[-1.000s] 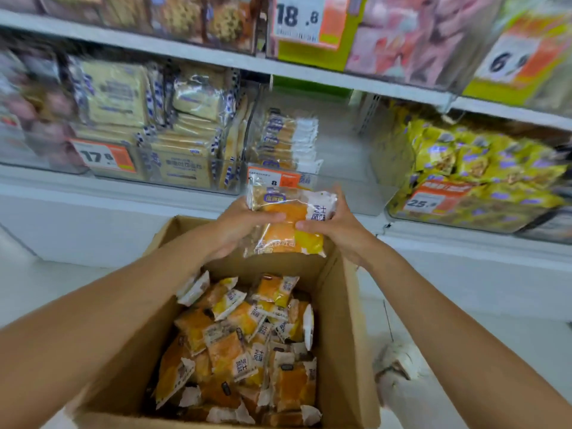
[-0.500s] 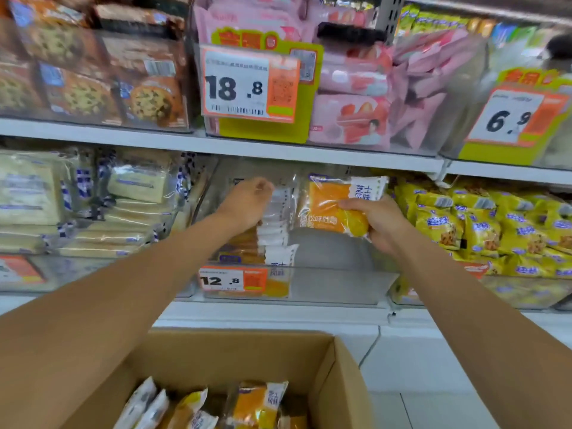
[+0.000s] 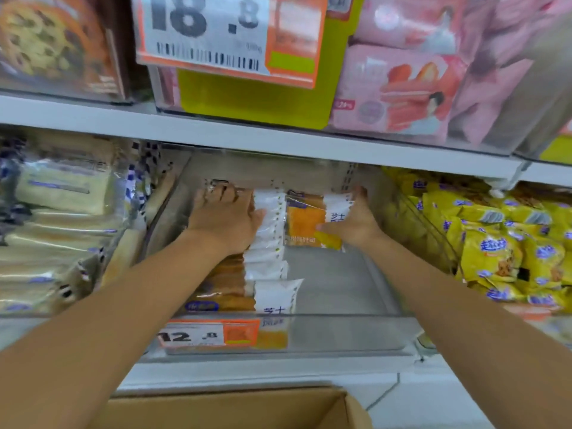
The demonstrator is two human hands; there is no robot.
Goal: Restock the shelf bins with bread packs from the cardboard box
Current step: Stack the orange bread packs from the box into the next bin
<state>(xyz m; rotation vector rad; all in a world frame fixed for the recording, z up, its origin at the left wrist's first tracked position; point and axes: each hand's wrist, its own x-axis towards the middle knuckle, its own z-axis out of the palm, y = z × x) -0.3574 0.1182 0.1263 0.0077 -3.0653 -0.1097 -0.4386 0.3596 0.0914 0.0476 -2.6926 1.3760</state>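
Both hands went deeper into the clear bin [image 3: 340,331] vs half a sec ago, and the pack I carried over the bin's mid now sits low at its back, next to the row.

Nearest, bottom centre of frame: just the top edge of the cardboard box [image 3: 235,407]; its contents are out of view. Above that, the bin front wall w/ an orange 12.8 price tag [image 3: 210,335] at lower centre.

Inside, a row of bread packs [image 3: 269,267] runs front to back along the bin's left side, white ends facing right; the right half of the bin floor is bare.

My left hand [image 3: 226,218] lies palm-down on the far part of that row, fingers fairly straight along the tops, thumb against the white ends, pressing.

My right hand [image 3: 356,222], centre-right, grips the bread pack [image 3: 305,221]: thumb on its front, fingers behind it. It stands upright at the bin's back, touching the row's white ends.

Mid left: pale packs [image 3: 62,227]. Mid right: yellow snack packs [image 3: 495,249].

Farther up, on the shelf above: an 18.8 tag [image 3: 216,35] top centre, pink packs [image 3: 402,94] upper right, cookie boxes [image 3: 46,48] upper left, blurred.
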